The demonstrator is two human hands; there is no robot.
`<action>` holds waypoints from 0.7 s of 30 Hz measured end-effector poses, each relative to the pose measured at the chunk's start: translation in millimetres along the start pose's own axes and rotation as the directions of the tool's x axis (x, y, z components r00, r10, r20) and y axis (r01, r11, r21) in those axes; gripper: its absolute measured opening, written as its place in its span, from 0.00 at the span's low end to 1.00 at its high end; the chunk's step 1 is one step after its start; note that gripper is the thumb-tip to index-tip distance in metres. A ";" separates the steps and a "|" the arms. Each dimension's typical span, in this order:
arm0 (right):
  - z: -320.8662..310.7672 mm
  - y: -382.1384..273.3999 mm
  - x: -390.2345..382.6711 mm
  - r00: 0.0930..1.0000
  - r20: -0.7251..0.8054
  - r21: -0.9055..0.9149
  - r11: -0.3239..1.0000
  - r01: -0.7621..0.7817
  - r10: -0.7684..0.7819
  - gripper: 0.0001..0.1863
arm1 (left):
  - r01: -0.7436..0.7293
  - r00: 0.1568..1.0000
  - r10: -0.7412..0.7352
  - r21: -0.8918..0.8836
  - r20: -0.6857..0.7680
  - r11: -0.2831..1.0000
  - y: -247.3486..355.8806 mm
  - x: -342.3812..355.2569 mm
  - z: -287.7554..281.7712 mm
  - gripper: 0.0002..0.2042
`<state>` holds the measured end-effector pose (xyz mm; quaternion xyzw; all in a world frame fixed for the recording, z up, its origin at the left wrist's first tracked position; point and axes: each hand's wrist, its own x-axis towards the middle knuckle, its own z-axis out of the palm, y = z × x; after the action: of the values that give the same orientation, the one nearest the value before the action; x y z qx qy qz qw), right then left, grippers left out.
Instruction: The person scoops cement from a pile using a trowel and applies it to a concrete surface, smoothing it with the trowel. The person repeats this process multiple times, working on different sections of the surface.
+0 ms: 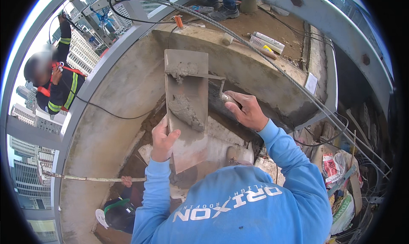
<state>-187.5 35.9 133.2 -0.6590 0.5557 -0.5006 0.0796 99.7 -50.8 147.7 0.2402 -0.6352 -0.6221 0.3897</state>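
My left hand (164,137) grips the left edge of a long rectangular board (190,152), its thumb lying over the top face. A thick lump of wet grey mortar (186,112) sits on the middle of the board. In my right hand (248,109), to the right of the board, is the handle of a trowel (203,76). Its thin blade, seen nearly edge-on, reaches left across the board's upper part. More mortar (182,70) clings around the blade's far end. My fingers are closed round the handle.
Concrete walls (115,80) surround the work spot. A steel cable (277,67) crosses at right. Bottles and tubes (266,43) lie on the far ledge. A harnessed person (55,77) is at left; a helmeted person (119,214) is below. Sacks (341,180) lie at right.
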 end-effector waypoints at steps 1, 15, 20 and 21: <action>-3.6 3.8 4.7 1.000 -0.016 -0.076 0.997 -0.003 0.001 0.22 | 0.015 1.000 -0.016 0.018 0.017 1.000 -3.5 -0.4 2.0 0.33; -68.6 152.1 -199.2 0.925 -0.250 -0.588 0.715 -0.379 0.285 0.23 | 0.236 0.840 -0.331 -0.260 -0.430 0.936 -105.5 -36.1 -47.0 0.33; -123.6 207.3 -285.8 0.832 -0.264 -0.681 0.516 -0.519 0.488 0.21 | 0.321 0.697 -0.474 -0.357 -0.538 0.877 -137.0 -67.7 -110.8 0.24; -132.9 220.9 -300.0 0.806 -0.273 -0.691 0.477 -0.544 0.525 0.21 | 0.329 0.679 -0.502 -0.389 -0.535 0.861 -137.4 -67.2 -110.3 0.24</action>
<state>-395.5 257.9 -119.7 -0.4199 0.8867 -0.1872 -0.0500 201.6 -79.4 -8.4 0.5163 -0.3113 -0.6580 0.4511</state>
